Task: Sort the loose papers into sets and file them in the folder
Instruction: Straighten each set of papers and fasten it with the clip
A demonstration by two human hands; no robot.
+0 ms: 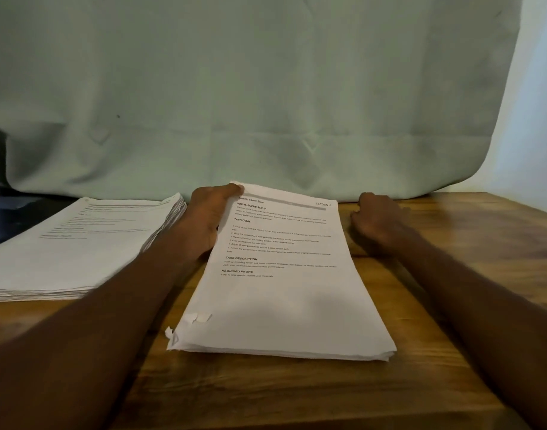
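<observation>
Paper sets on wooden table, left hand at centre stack

Centre stack (281, 293) of white printed sheets lies flat on the table (470, 274), straight in front of the person, long side running away from the camera & turned a bit clockwise. Top sheet shows bold headings: INITIAL SCENE SETUP, TASK GOAL, TASK DESCRIPTION, REQUIRED PROPS, w/ SECTION 4 at its upper right. Near left corner of this stack is torn & curled up.

Left hand (208, 217) sits along the stack's far left edge, thumb curled over the far left corner & pinching it; the other fingers are hidden behind or under the paper, so can't tell how they lie. Forearm crosses the gap between the two piles.

Right hand (379, 220) is on the bare table just beside the stack's far right edge, apart from the paper, fingers curled under in a loose fist, holding nothing visible.

Second stack (80, 243), thicker, lies to the left, near the table's left edge, printed side up, text too blurred to read. Its right edge is fanned a bit, sheets not squared. The piles are near each other but not touching.

Backdrop: pale green cloth (250, 97) hangs behind the table, lower hem meeting the far edge. White wall (539, 119) to the right
</observation>
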